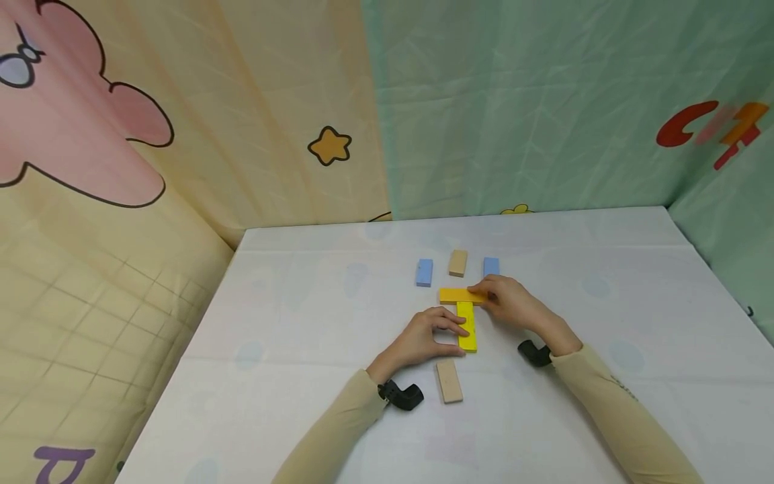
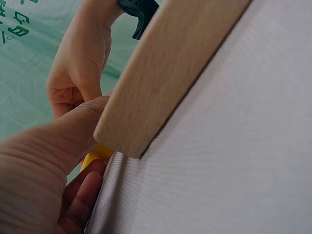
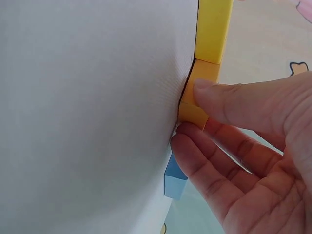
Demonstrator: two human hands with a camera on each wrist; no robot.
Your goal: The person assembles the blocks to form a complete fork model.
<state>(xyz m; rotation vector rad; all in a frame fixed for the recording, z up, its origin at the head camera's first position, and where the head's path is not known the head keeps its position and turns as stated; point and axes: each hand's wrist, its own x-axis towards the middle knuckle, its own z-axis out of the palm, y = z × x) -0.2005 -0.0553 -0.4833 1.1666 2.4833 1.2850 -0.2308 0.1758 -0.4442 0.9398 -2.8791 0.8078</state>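
Observation:
A yellow block [image 1: 467, 336] and an orange-yellow block [image 1: 453, 296] lie flat on the white table and form a T, the orange-yellow one across the far end. My left hand [image 1: 426, 338] holds the yellow block, fingers over its side and thumb by its near end. At the right end of the crosspiece, my right hand [image 1: 510, 302] pinches the orange-yellow block between thumb and fingers. In the right wrist view the thumb presses one side of that orange-yellow block [image 3: 200, 80]. The wooden block [image 2: 165, 78] partly hides my left thumb in the left wrist view.
Beyond the T lie a blue block [image 1: 424, 273], a wooden block [image 1: 457, 263] and another blue block [image 1: 491, 265], partly behind my right hand. Nearer than the T is a second wooden block [image 1: 449, 381]. A patterned curtain [image 1: 514, 101] hangs behind the table [image 1: 272, 302].

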